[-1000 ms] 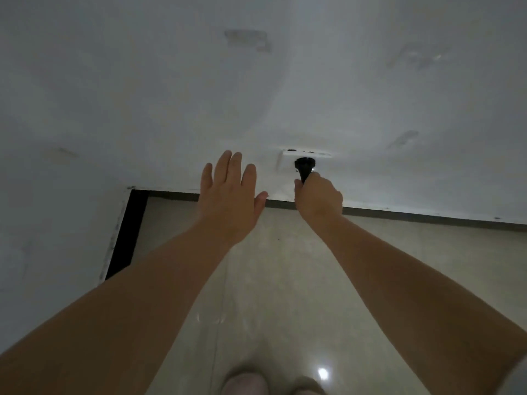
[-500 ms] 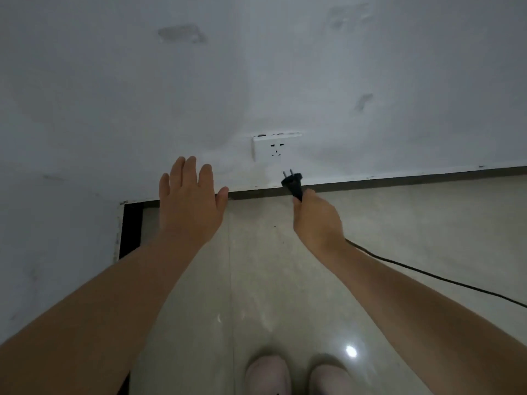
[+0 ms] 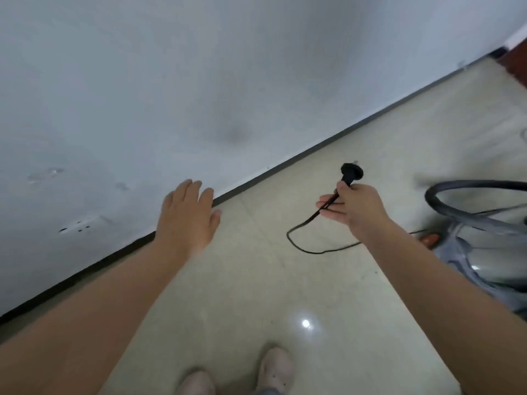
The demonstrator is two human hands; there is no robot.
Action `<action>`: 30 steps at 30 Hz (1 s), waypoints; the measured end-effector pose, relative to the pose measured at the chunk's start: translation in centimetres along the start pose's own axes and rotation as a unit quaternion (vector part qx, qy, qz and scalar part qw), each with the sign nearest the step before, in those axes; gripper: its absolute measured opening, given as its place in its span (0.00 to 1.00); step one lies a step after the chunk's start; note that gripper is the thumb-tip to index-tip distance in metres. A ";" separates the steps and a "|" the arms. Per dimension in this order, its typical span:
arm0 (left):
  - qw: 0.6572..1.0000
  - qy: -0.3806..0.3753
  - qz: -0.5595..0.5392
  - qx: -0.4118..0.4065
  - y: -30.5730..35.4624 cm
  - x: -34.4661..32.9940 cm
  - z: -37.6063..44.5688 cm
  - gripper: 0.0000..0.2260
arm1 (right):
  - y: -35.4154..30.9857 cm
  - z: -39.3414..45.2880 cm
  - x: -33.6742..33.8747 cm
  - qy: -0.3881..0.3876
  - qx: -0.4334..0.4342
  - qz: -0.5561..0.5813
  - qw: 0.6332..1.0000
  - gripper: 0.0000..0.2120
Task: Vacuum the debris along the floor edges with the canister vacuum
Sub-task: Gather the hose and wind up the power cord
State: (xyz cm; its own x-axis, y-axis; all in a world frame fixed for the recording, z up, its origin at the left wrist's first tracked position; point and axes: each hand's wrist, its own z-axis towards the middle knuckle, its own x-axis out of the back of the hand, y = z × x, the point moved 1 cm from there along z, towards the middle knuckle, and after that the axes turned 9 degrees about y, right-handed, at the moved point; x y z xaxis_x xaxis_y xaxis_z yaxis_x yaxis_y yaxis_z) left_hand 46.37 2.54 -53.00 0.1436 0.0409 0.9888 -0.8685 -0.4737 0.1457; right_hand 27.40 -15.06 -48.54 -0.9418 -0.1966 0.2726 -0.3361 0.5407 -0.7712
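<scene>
Two hands: I see both bare arms stretched out over a glossy beige tiled floor [image 3: 228, 280] beside a scuffed white wall [image 3: 142, 95].
Right hand: the right hand [image 3: 356, 208] has thumb and fingers curled round the neck of a black power plug [image 3: 352, 173], which sticks up above the fist, prongs pointing away from me.
Cord: a thin black cord [image 3: 302, 246] drops from that grip, loops down to the floor and runs off behind the right forearm.
Left hand: the left hand [image 3: 186, 215] is spread flat, palm down, fingers loosely extended, holding nothing, hovering close to the dark skirting strip [image 3: 256, 178] at the foot of the wall.
Vacuum: a grey-blue canister vacuum [image 3: 479, 266] sits on the floor at the right edge, partly behind the right forearm, its dark ribbed hose [image 3: 445, 206] arching over it; motion blur softens it, so I can only say it appears to have a translucent body.
Socket: a white wall outlet [image 3: 75, 226] shows faintly low on the wall, left of the left hand.
Feet: two pale shoes [image 3: 275, 369] at the bottom edge.
</scene>
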 end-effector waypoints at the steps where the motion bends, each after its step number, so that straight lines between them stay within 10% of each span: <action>1: 1.000 0.000 -0.009 -0.023 3.3 1.1 1.5 0.18 | -1.6 0.5 3.6 0.012 -0.009 0.049 0.999 0.13; 8: 0.966 -0.142 -0.060 -0.206 30.5 3.1 8.6 0.24 | -7.3 3.2 28.4 0.053 -0.072 0.349 0.933 0.14; 19: 0.936 -0.239 0.030 -0.257 62.5 -2.0 14.6 0.16 | -5.7 10.1 63.5 0.245 -0.097 0.445 0.856 0.14; 27: 0.925 -0.172 0.110 -0.322 71.1 4.4 26.1 0.16 | -6.7 21.4 65.5 0.223 -0.198 -0.001 0.954 0.06; 30: 0.901 -0.123 0.135 -0.394 74.9 7.9 31.6 0.17 | -10.0 25.5 65.5 0.194 -0.158 -0.172 0.953 0.24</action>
State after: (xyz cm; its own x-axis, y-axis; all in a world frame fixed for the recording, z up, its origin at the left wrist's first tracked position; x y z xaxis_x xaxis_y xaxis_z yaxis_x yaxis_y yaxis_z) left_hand -2.60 -60.44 -35.32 -0.1063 -0.2235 0.9689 -0.9407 0.3384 -0.0252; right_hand -30.82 -54.21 -37.63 -0.6859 -0.1229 0.7172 -0.5523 0.7297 -0.4032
